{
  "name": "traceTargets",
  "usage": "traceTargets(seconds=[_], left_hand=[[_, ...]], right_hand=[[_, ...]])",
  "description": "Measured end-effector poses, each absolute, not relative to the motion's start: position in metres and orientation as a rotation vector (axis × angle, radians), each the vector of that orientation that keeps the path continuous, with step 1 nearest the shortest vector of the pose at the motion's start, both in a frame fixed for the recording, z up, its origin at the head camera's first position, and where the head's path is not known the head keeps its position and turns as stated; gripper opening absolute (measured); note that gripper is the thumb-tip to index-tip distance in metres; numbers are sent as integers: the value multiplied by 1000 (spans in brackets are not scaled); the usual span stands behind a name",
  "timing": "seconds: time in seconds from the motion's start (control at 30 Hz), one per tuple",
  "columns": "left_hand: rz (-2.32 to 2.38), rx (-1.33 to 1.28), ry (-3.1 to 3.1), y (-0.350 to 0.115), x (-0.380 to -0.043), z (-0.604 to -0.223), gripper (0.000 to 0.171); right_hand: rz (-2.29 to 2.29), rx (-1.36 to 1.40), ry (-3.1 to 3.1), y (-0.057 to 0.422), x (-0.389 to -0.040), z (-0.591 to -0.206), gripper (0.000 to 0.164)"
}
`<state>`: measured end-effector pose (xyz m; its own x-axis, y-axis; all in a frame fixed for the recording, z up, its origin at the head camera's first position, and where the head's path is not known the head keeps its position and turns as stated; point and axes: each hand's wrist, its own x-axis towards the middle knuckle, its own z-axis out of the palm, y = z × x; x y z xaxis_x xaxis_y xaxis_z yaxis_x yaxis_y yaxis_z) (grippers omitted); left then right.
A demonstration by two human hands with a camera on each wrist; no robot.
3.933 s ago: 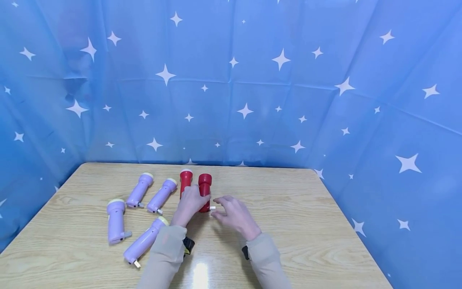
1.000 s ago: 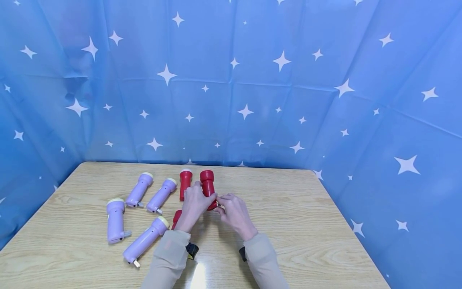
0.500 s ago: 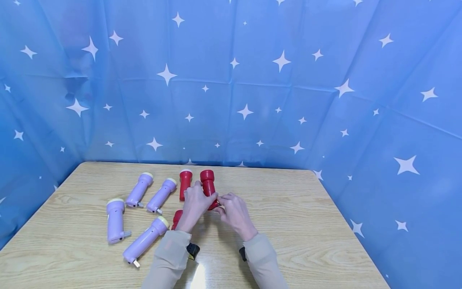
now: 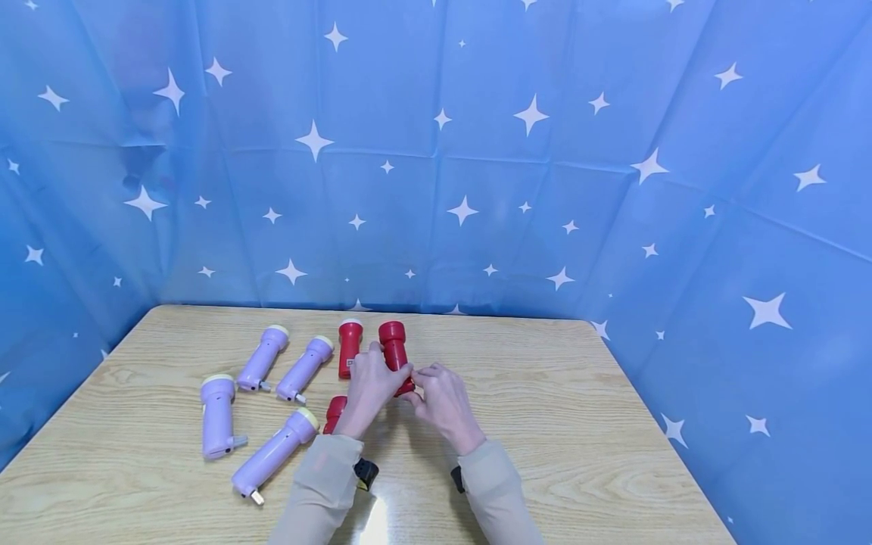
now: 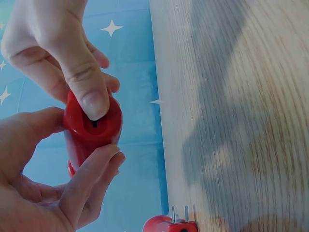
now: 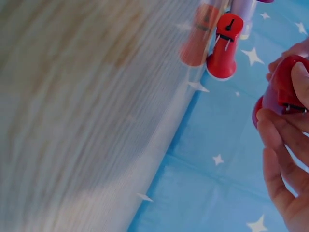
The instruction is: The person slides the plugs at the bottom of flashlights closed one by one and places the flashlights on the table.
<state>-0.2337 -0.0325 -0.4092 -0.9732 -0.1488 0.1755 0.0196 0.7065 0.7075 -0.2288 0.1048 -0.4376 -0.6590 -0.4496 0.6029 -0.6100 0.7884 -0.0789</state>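
A red flashlight [image 4: 393, 347] is gripped around its body by my left hand [image 4: 370, 384], with the thumb on one side and fingers on the other. My right hand [image 4: 444, 403] pinches its base end; in the left wrist view the right thumb lies over a dark slot in that base. Metal prongs show partly at the base in the right wrist view. Two other red flashlights are close by: one [image 4: 350, 344] with a white rim beyond my left hand, another [image 4: 335, 409] mostly hidden behind my left wrist.
Several lilac flashlights lie on the left of the wooden table [image 4: 579, 424], among them one [image 4: 275, 454] near my left forearm and one [image 4: 219, 420] farther left. Their plug prongs stick out from the base ends. A blue star-patterned curtain [image 4: 490, 189] hangs behind the table.
About four seconds ago my right hand was apart from the flashlight and its prongs stuck out sideways. Now my right fingers cover that end, and the flashlight tilts slightly. The last second shows little movement.
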Motion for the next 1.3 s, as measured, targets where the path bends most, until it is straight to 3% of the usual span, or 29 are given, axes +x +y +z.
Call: traceTargets(seconds=[0.53, 0.93, 1.3], left_hand=[[-1106, 84, -2701, -30, -236, -414, 56], [-1161, 99, -2668, -26, -239, -418, 54], [-1249, 31, -2729, 1, -243, -424, 49]], right_hand=[[309, 773, -2385, 105, -230, -440, 28], [390, 784, -2468, 112, -230, -439, 37], [608, 762, -2736, 168, -237, -434, 40]])
